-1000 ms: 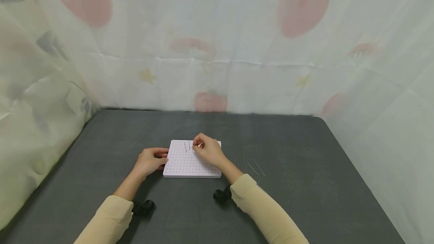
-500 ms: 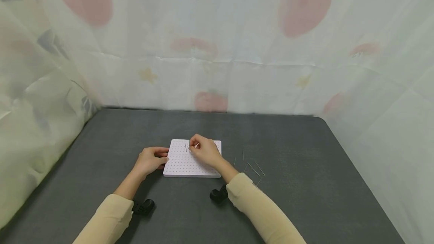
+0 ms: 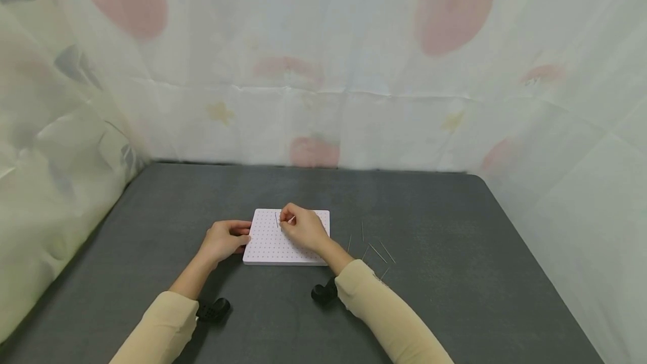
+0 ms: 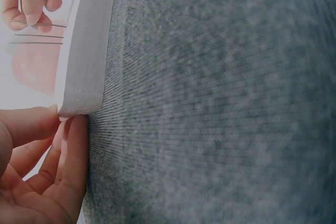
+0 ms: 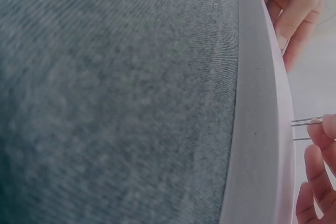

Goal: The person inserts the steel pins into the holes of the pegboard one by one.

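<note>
A white pegboard point(image 3: 263, 247) with rows of small holes lies on the dark table. My left hand point(image 3: 221, 240) holds its left edge, thumb and fingers at the corner in the left wrist view. Over the far part of the board, my right hand point(image 3: 305, 230) pinches with thumb and forefinger at the thin metal pins. Three pins point(image 4: 38, 43) stand upright from the board there, close together in the left wrist view. From the head only the leftmost pin point(image 3: 276, 219) shows clearly; the right hand hides the others.
Several loose metal pins point(image 3: 377, 253) lie scattered on the table point(image 3: 445, 274) right of the board, near the right forearm. Black wrist cameras point(image 3: 214, 309) sit under both sleeves. A pale printed curtain point(image 3: 394, 128) borders the table's back and sides.
My right hand has moved a little to the left along the board's far rows, and now covers a pin that showed earlier. My left hand stays at the board's edge.
</note>
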`<state>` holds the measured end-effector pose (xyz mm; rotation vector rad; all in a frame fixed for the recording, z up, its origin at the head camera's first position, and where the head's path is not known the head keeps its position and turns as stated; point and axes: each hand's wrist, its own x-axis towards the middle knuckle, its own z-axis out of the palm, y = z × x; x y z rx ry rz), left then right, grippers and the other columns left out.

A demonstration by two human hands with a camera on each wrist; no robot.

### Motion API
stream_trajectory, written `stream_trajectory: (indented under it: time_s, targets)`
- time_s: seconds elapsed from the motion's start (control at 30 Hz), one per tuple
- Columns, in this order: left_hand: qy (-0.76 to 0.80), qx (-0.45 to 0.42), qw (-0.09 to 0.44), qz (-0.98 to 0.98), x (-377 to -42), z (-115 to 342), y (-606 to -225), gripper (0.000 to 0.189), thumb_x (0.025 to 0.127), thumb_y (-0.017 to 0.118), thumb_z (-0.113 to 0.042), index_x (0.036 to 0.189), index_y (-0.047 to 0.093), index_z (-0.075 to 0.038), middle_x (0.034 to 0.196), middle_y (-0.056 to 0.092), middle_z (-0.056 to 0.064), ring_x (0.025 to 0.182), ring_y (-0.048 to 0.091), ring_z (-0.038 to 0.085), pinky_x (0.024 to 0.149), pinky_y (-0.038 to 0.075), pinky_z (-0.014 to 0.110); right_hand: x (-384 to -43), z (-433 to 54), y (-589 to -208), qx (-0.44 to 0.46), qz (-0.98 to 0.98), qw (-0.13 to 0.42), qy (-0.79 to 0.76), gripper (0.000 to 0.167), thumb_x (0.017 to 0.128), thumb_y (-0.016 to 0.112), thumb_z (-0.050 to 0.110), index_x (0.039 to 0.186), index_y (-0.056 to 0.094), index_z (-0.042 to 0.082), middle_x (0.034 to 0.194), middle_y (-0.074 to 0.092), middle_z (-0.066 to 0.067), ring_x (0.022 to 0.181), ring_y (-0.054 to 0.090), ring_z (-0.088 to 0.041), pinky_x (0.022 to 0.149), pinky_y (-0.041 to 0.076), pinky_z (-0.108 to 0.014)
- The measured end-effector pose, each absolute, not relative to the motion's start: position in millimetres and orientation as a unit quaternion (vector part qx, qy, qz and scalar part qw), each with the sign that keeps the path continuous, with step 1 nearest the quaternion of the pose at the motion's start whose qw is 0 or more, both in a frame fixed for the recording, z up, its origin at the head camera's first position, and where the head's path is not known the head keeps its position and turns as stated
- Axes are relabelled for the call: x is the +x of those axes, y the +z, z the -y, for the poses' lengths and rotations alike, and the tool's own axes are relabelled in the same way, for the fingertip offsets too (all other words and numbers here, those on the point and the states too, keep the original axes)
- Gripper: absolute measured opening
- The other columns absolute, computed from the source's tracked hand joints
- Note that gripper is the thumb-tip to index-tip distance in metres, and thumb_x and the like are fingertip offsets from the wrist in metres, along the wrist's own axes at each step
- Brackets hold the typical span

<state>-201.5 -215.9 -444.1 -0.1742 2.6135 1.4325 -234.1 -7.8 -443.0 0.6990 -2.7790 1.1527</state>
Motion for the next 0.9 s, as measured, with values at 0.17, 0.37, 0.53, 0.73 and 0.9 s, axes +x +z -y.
stream_trajectory:
  time_s: [0.17,0.37,0.53,0.73,0.9]
  targets:
    - [0.478,-0.060,0.079,-0.873,-201.6,216.4,-444.6,0.037,0.084,0.062,-0.005,0.121,0.058,0.000,0.104,0.062,0.016,0.080,0.063,0.016,0.064,0.057,0.030,-233.4,7.6,-444.2,0.233,0.898,0.024,0.373,0.004,0.084,0.061,0.014,0.087,0.060,0.016,0.081,0.062,0.008,0.072,0.053,-0.003,0.064,0.042,-0.015]
    - [0.478,-0.062,0.077,-0.873,-201.9,216.9,-446.1,0.037,0.084,0.062,-0.005,0.121,0.058,0.000,0.103,0.062,0.016,0.079,0.063,0.016,0.065,0.057,0.030,-232.5,8.2,-444.0,0.232,0.900,0.027,0.367,0.005,0.083,0.061,0.014,0.087,0.061,0.016,0.079,0.061,0.009,0.071,0.052,-0.002,0.062,0.041,-0.014]
    - [0.480,-0.063,0.076,-0.872,-202.2,217.5,-446.9,0.038,0.084,0.062,-0.005,0.121,0.058,0.000,0.103,0.062,0.015,0.078,0.063,0.015,0.065,0.057,0.030,-232.9,9.5,-444.6,0.232,0.906,0.033,0.353,0.004,0.083,0.063,0.015,0.086,0.060,0.017,0.079,0.062,0.010,0.070,0.053,-0.001,0.061,0.041,-0.014]
    - [0.479,-0.063,0.075,-0.872,-202.7,217.8,-447.1,0.037,0.084,0.062,-0.004,0.121,0.058,0.000,0.102,0.062,0.015,0.078,0.063,0.015,0.064,0.057,0.030,-233.2,9.4,-443.1,0.234,0.912,0.034,0.336,0.004,0.084,0.063,0.017,0.087,0.060,0.019,0.081,0.062,0.011,0.072,0.054,0.000,0.062,0.042,-0.014]
    - [0.477,-0.061,0.073,-0.874,-202.8,218.4,-447.9,0.038,0.084,0.062,-0.004,0.121,0.058,0.000,0.102,0.062,0.015,0.078,0.063,0.015,0.064,0.057,0.030,-231.6,6.9,-435.2,0.242,0.914,0.026,0.324,0.007,0.087,0.061,0.020,0.094,0.061,0.020,0.089,0.064,0.010,0.076,0.056,-0.001,0.064,0.044,-0.015]
